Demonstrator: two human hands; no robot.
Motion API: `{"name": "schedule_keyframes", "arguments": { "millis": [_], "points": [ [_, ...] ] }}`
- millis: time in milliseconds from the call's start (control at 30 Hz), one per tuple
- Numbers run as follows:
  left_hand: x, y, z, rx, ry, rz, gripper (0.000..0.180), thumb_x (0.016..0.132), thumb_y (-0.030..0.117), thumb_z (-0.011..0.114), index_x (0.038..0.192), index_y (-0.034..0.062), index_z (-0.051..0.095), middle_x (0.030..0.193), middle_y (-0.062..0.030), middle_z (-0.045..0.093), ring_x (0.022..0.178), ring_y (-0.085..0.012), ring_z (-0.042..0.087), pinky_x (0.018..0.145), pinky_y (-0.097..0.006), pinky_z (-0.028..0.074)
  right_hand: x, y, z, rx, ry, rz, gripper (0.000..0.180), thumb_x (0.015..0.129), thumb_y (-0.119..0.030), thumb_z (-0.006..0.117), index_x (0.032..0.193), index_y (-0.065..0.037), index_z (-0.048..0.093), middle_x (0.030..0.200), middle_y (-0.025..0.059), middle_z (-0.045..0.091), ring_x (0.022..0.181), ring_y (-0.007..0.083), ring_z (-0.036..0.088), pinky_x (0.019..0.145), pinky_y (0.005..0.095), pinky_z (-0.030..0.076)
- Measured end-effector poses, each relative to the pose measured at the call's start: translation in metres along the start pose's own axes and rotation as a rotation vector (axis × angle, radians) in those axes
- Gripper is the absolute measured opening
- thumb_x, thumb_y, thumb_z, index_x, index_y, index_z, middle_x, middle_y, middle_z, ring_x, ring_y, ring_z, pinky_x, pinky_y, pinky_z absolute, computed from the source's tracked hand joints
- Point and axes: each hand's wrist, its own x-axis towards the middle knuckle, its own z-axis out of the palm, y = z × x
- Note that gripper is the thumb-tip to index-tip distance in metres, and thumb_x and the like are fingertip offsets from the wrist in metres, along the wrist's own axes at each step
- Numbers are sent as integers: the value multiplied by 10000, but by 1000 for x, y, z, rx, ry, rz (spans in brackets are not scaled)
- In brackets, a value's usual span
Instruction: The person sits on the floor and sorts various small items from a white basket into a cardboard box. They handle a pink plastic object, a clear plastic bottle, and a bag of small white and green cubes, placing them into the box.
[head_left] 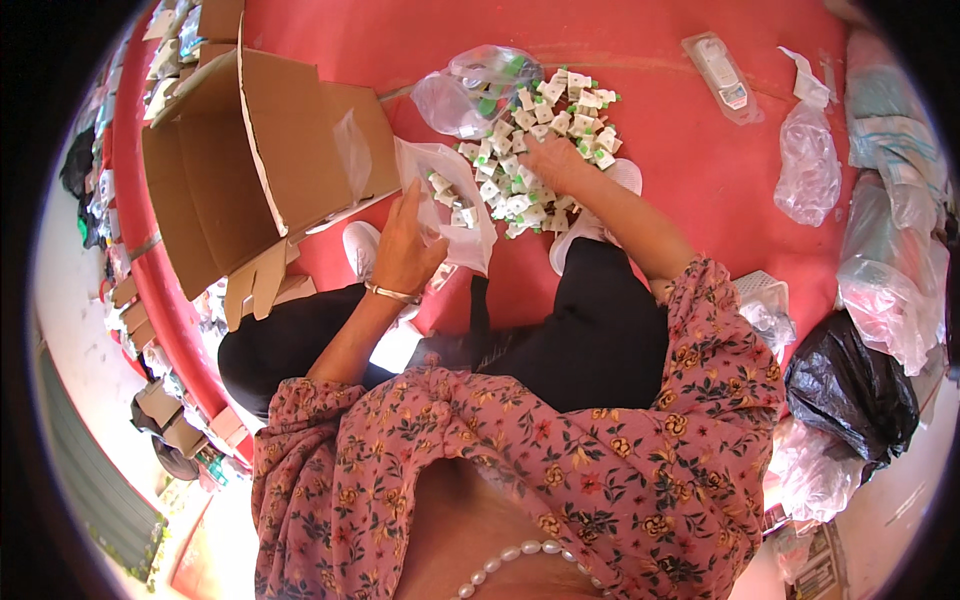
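red floor (660, 110), left hand (405, 250) gripping bag (450, 200)

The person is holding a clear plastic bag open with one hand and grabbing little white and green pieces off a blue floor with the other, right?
Not quite: the floor is red, not blue. The head view shows the left hand holding the clear plastic bag open while the right hand rests on the pile of little white and green pieces.
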Motion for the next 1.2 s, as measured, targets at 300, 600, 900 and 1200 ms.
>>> {"name": "schedule_keyframes", "arguments": {
  "millis": [300,600,900,1200],
  "points": [
    [0,1,3,9,-6,-10,712,623,10,566,1276,-48,289,1066,-212,464,716,-273,568,698,-338,466,8,50,-24,1475,179,465,374,609,-57,662,979,-55,606,813,87,625,791,223,606,681,344,486],
    [1,8,2,-125,-28,-148,729,621,18,585,1277,-61,277,1077,-216,464,738,-276,567,706,-337,465,15,-52,-147,2033,275,-23,316,677,-1,680,966,-33,557,842,47,585,748,124,605,623,262,515],
    [-2,-3,5,-169,49,-211,778,604,37,613,1293,-65,267,1189,-229,447,1049,-297,493,879,-320,408,6,-109,-129,888,271,46,565,674,-47,568,1209,-10,389,1165,222,448,1125,370,405,946,411,350],
    [-1,-10,7,-139,46,-184,780,599,27,595,1301,-50,265,1229,-236,438,1098,-281,488,914,-307,394,4,-80,-141,891,173,-131,486,736,-128,582,1196,-64,440,1154,194,483,1008,350,503,853,404,421]
  ]
}}
